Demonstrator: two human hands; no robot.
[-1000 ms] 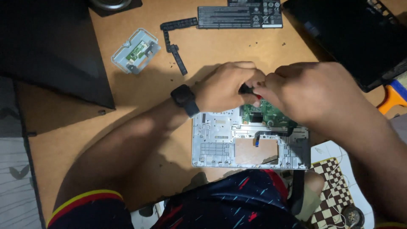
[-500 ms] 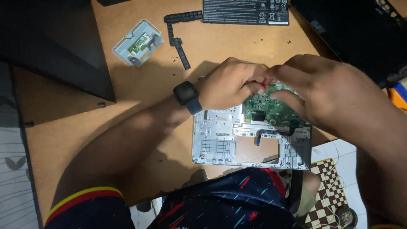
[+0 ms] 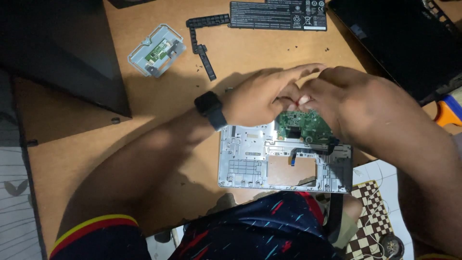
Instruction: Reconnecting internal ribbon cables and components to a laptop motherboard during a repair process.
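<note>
1. The green circuit board (image 3: 302, 126) lay in the upper right part of the silver laptop shell (image 3: 250, 159), with both hands meeting just above its top edge.
2. The left hand (image 3: 262, 98), with a black watch (image 3: 210, 110) on its wrist, reached in from the left of the board; its fingers were curled toward the board's top edge, but whether that grip was closed on anything could not be told.
3. The right hand (image 3: 356, 103) came in from the right of the board and covered its upper right corner; its fingertips touched those of the left hand, and the state of its grip was likewise hidden.
4. Below the board, the shell showed a rectangular opening through which the brown surface (image 3: 159, 144) was visible, with a small blue-tipped ribbon cable (image 3: 292, 160) at the opening's top edge.
5. Well above the board, at the far side of the surface, lay a flat black battery pack (image 3: 278, 14).
6. Up and to the left of the board lay a black L-shaped plastic strip (image 3: 202, 43), and further left a small silver bracket with a green board in it (image 3: 157, 50).
7. A few tiny dark screws (image 3: 291, 48) were scattered between the battery pack and the hands.
8. To the upper right of the board lay a black laptop panel (image 3: 399, 43), with an orange-handled tool (image 3: 447, 111) beside it.
</note>
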